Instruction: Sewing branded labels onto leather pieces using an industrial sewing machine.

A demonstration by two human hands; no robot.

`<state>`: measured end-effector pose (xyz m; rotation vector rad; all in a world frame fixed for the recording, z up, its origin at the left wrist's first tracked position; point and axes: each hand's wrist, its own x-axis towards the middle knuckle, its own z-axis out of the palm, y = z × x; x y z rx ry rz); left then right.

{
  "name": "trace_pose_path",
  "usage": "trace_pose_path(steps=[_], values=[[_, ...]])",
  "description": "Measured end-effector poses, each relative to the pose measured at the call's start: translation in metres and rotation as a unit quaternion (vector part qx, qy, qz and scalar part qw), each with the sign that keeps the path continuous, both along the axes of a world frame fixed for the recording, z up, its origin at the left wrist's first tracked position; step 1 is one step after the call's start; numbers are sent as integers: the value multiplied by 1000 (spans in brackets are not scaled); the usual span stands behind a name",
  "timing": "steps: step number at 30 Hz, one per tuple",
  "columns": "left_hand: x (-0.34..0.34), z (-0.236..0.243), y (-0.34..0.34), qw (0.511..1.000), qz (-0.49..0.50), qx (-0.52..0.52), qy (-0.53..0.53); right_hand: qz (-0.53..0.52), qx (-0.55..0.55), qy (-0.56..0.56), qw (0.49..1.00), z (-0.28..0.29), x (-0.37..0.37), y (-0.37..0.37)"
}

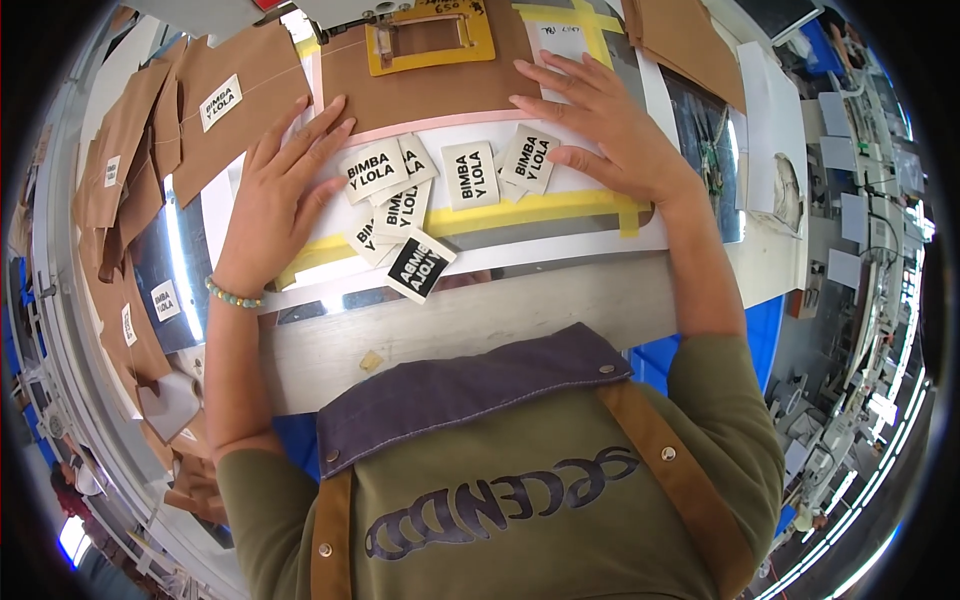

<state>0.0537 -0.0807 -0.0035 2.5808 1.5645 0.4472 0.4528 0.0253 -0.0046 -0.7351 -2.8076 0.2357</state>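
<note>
Brown sheet (440,100) lies at 12 o'clock, flat on the board, with a pink strip along its near edge. On top of it sits a yellow frame (380,55).

The left hand (285,185) is at 10 o'clock. Its fingers are spread out by the sheet's near left corner, and it grips nothing. The right hand (610,130) is at 1 o'clock, also spread and loose, with fingertips at the sheet's right edge. Its thumb is right by a white tag (528,158).

Between the hands is a messy heap of tags (375,170). At 7 o'clock from the heap lies a black tag (422,265), close to the person. Yellow tape (470,215) runs under some of them.

I think the sheet could go crooked if 1 hand pushes harder than the other, because no fingers pinch it. The frame could slide too if the sheet gets a tug. Either thumb could bump the tags and mix them up more. A sleeve or the beads (235,295) on the left wrist might brush the black tag if the arms pull back, and it could drop off.
</note>
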Motion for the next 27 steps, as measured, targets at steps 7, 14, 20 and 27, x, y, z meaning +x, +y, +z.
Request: trace_pose_path(steps=[7,14,20,27], values=[[-1,-1,0,1000,1,0,-29,8,1,6,1000,0,0,1],[-4,-3,0,999,1,0,-40,4,3,17,1000,-1,0,0],[-8,2,-5,997,9,29,-66,-10,2,71,997,24,-6,-13],[43,5,-41,990,-101,-35,-96,-62,-215,24,974,33,-20,-35]])
